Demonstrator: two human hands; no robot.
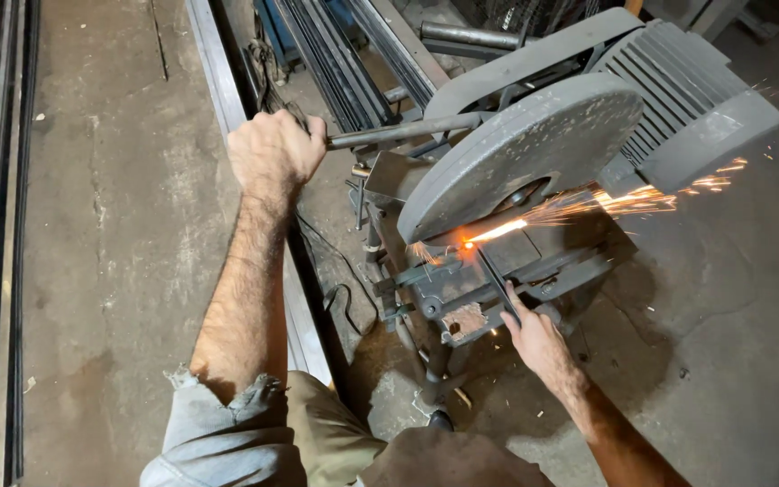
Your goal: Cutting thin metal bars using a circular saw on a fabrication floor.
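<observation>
The saw handle [389,133] was clamped in the left hand [272,151] fingers, the thin metal bar [496,280] was pinned by closed right hand [534,338] fingers at the sparking blade guard [516,153]; steady downward pressure was judged best.

The left hand [274,151] is closed in a tight fist, knuckles up, at the end of a nearly straight, bare forearm that reaches forward. Its sleeve is pushed up and frayed at the elbow. The right hand [534,338] sits lower and closer in, fingers pinched together and pointing forward-left, the wrist slightly bent, the forearm running back toward the body.
</observation>
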